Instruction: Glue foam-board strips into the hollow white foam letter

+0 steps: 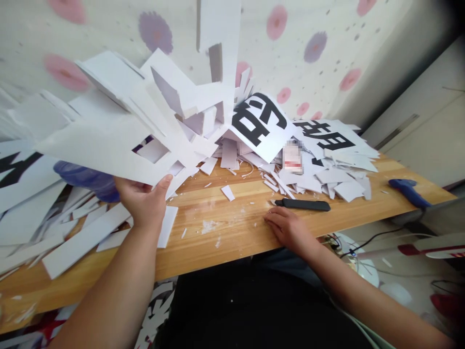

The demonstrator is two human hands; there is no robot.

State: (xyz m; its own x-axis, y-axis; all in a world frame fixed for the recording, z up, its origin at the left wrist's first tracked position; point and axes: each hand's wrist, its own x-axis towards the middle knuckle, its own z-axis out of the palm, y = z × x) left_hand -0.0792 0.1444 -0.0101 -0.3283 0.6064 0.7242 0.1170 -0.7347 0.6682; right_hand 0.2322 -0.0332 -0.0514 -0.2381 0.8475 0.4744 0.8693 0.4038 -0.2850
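My left hand (143, 201) is closed on the lower edge of a large white foam board cutout (98, 140), thumb on the near face and fingers hidden behind. Raised strips and square openings cover the cutout, which is tilted above the left part of the table. My right hand (286, 227) lies on the wooden table near its front edge, fingers slightly bent and holding nothing. Just beyond those fingers is a black utility knife (305, 204). A purple-blue object (87, 179), partly covered, shows beneath the cutout.
White boards printed with black characters (259, 121) lean on a scrap pile (327, 179) along the patterned wall. More scraps (83, 237) cover the table's left side. A blue glue gun (409, 191) lies at the right end, its cable hanging beyond the edge.
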